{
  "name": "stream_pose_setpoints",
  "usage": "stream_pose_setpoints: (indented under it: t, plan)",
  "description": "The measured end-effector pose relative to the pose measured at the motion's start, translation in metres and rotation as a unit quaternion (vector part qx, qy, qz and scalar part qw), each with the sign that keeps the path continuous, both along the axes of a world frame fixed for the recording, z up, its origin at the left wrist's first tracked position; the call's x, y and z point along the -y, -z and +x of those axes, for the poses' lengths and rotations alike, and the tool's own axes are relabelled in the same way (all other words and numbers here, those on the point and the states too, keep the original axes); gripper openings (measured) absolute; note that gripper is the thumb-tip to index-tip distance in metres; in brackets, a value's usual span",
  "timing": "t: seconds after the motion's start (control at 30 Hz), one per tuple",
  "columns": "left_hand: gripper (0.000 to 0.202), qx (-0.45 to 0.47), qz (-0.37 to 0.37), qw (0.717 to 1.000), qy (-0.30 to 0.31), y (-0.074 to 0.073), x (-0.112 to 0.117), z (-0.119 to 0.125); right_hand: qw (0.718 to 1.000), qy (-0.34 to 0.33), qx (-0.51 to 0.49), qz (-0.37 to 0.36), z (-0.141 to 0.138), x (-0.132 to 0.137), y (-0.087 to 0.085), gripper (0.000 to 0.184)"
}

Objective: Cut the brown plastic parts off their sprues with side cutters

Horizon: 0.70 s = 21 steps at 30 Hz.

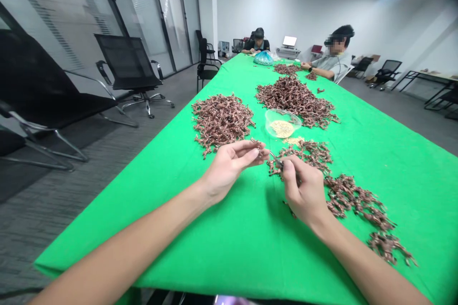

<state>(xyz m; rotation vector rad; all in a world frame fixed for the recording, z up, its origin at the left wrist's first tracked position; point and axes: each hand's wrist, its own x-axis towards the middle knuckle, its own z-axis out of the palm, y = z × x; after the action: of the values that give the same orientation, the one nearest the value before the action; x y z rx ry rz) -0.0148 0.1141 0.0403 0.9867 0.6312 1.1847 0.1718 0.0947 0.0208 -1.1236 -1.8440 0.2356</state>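
Note:
My left hand (232,164) is closed in a pinch, holding a small brown figurine (256,145) between thumb and fingertips. In the fist of my right hand (304,186) is a slim metal tool that looks like tweezers (275,156), its tip touching or close to the figurine. Fingers hide most of both things. Beyond my left hand lies a heap of like brown figurines (223,121). A looser spread of them (317,155) runs beside and behind my right hand. A clear plastic bowl (271,126) with small pale yellow pieces (282,128) stands past my fingertips.
Green cloth (229,248) covers the long table. A bigger figurine heap (295,97) lies behind the bowl, and some pale pieces (294,141) lie on the cloth. Two people sit farther along, near a blue bag (263,58). Black chairs (129,66) stand at left.

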Motion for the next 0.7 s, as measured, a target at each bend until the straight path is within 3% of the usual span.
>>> stream_pose_setpoints:
  t: [0.23,0.47,0.7]
  plan:
    - [0.016,0.083,-0.087,0.99,0.077,-0.003,0.001,-0.002,1.0,0.001,0.0,-0.001,-0.004,0.002,0.001,0.027]
    - [0.006,0.06,-0.069,0.991,0.098,-0.007,0.007,0.0,0.997,0.016,0.054,0.055,-0.001,0.0,0.001,0.021]
    - [0.013,0.068,-0.057,0.987,0.131,-0.006,0.009,0.003,0.991,0.004,0.092,0.1,0.003,-0.002,0.003,0.018]
